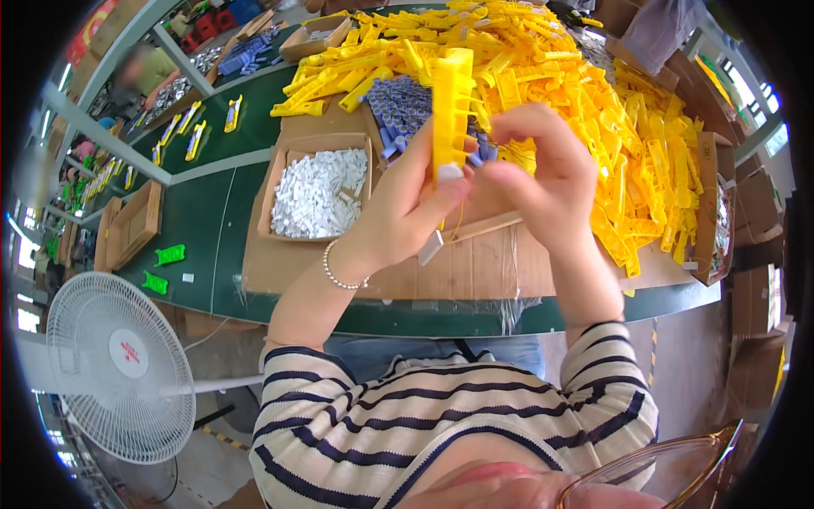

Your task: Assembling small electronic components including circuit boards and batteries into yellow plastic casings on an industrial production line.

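Observation:
My left hand [386,212] is closed around a long yellow plastic piece [449,110] held upright, with prongs along its right side. Its thumb presses near a small white part [449,172] at the piece's lower end. Below those fingers hangs a light grey tab [431,248] on a thin strip; how it is joined is hidden. My right hand [555,178] is curled close beside the yellow piece, its fingertips pinching what looks like a small blue-grey cylinder [482,155]. Behind both hands lies a heap of similar blue-grey cylinders [398,106].
A large pile of yellow plastic pieces [627,161] covers the back and right of the table. A cardboard box [264,199] of small white parts stands left of my hands. Two green pieces [170,254] lie farther left. A white fan [123,365] stands at lower left.

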Action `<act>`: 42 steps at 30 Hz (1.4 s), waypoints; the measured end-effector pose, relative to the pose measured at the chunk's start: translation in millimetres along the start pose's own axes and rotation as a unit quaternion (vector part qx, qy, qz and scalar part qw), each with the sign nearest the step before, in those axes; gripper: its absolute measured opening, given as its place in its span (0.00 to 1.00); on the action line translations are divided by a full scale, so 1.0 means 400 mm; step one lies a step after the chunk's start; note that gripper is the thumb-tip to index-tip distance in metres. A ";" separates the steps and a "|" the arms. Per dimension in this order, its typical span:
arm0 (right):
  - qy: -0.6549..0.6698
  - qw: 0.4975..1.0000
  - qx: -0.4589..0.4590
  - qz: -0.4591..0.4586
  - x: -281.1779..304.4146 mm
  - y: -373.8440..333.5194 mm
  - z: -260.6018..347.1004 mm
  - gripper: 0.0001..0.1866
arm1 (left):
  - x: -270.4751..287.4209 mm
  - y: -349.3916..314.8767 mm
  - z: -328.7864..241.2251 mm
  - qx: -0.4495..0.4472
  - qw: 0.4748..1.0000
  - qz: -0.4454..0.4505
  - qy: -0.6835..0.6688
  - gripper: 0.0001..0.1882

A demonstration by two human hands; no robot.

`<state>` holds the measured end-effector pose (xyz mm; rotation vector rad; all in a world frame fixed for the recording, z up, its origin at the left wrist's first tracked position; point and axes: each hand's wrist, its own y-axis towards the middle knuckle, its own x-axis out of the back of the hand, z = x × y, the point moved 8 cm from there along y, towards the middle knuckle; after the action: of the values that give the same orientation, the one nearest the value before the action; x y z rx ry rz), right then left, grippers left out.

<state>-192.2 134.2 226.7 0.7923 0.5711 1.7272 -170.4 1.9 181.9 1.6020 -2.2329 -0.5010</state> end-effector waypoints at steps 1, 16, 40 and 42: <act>0.100 0.994 0.021 -0.049 0.033 -0.041 -0.009 0.25 | -0.011 -0.023 -0.009 0.022 0.998 0.010 -0.054 0.26; 0.158 0.960 -0.231 -0.028 -0.045 -0.427 -0.095 0.13 | 0.033 -0.193 -0.053 -0.086 0.983 -0.158 -0.027 0.26; 0.410 0.843 -0.342 -0.069 -0.059 -0.370 -0.087 0.08 | -0.132 -0.323 0.127 0.093 0.985 0.053 0.133 0.27; 0.444 0.815 -0.365 -0.066 -0.058 -0.383 -0.110 0.07 | -0.130 -0.330 0.136 0.107 0.985 0.048 0.127 0.27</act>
<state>-123.4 156.3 82.6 -0.6432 0.4705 1.9139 -71.2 16.1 67.6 1.5481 -2.2138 -0.0264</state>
